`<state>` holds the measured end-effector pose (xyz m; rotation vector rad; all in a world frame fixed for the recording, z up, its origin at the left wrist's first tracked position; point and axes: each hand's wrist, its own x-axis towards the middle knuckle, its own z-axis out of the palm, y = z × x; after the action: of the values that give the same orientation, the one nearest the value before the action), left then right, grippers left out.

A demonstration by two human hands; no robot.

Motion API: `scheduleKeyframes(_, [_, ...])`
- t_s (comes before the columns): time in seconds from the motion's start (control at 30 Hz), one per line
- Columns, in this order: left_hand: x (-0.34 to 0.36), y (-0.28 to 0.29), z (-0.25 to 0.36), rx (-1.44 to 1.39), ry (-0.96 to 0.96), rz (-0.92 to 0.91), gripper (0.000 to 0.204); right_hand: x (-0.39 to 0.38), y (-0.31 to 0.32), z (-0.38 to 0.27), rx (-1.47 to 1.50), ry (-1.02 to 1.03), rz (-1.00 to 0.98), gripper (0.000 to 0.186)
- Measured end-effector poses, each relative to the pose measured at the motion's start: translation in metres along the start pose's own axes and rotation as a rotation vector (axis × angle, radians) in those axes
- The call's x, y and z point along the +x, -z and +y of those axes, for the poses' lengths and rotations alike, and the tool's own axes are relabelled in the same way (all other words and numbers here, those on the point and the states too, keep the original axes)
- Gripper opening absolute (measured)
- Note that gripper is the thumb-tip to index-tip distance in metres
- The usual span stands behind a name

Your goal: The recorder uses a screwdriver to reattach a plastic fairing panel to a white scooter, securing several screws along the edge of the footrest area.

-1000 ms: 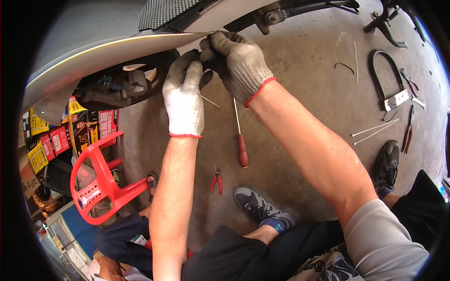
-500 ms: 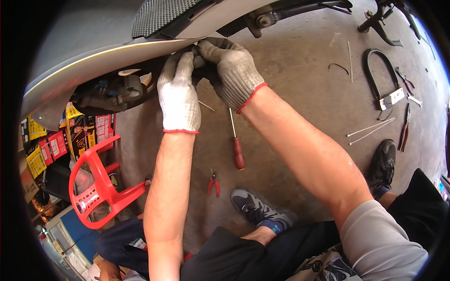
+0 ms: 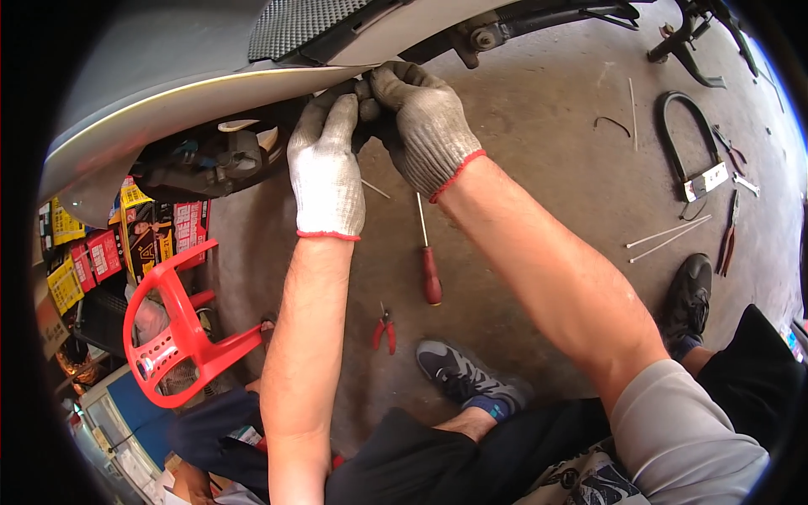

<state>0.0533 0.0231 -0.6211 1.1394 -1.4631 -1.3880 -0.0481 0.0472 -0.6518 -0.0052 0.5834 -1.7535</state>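
Both hands wear grey-white knit gloves with red cuffs and meet under the lower edge of a grey scooter body panel (image 3: 194,99). My left hand (image 3: 326,172) has its fingers bent up beneath that edge. Close beside it, my right hand (image 3: 427,118) curls with thumb and fingers pinched together at the panel's rim. Whatever the fingertips grip is hidden by the gloves and the panel. Left of my hands, a dark opening under the panel shows mechanical parts (image 3: 244,153). A ribbed black footboard mat (image 3: 307,29) lies above them.
On the concrete floor lie a red-handled screwdriver (image 3: 432,278), red-handled cutters (image 3: 385,332), white cable ties (image 3: 669,238), a black U-shaped lock (image 3: 669,126) and pliers (image 3: 729,236). A red plastic chair (image 3: 172,337) stands left, near stacked boxes (image 3: 105,252). Another person's leg (image 3: 210,429) shows lower left.
The view has shifted slightly, so the panel and floor items sit a little differently. Both hands stay together at the panel edge, with my right fingers bent slightly differently.
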Motion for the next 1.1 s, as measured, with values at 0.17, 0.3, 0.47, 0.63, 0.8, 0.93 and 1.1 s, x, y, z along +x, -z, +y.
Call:
scheduleKeyframes(0.17, [-0.003,-0.003,0.0,-0.012,0.001,0.015,0.022,-0.002,0.005,-0.003,-0.032,0.008,-0.036,0.016])
scheduleKeyframes(0.3, [-0.004,0.0,-0.001,-0.001,-0.002,0.02,0.022,0.0,0.001,0.001,-0.022,-0.003,-0.004,0.015])
scheduleKeyframes(0.47, [-0.003,-0.002,0.0,0.013,-0.003,0.032,0.022,0.0,0.001,0.002,0.027,-0.013,-0.017,0.016])
scheduleKeyframes(0.63, [-0.004,-0.006,-0.002,-0.007,-0.017,0.022,0.022,0.002,0.004,-0.003,0.026,-0.066,-0.01,0.015])
scheduleKeyframes(0.8, [0.0,-0.003,0.001,0.067,0.016,0.054,0.023,0.004,0.001,0.004,0.276,-0.132,-0.061,0.015])
scheduleKeyframes(0.93, [-0.002,-0.01,0.0,-0.075,0.041,0.056,0.02,0.002,0.006,0.003,0.288,-0.104,-0.155,0.016])
scheduleKeyframes(1.1, [0.0,-0.021,0.003,-0.218,0.112,0.033,0.02,0.001,0.003,-0.005,0.17,-0.141,0.02,0.015])
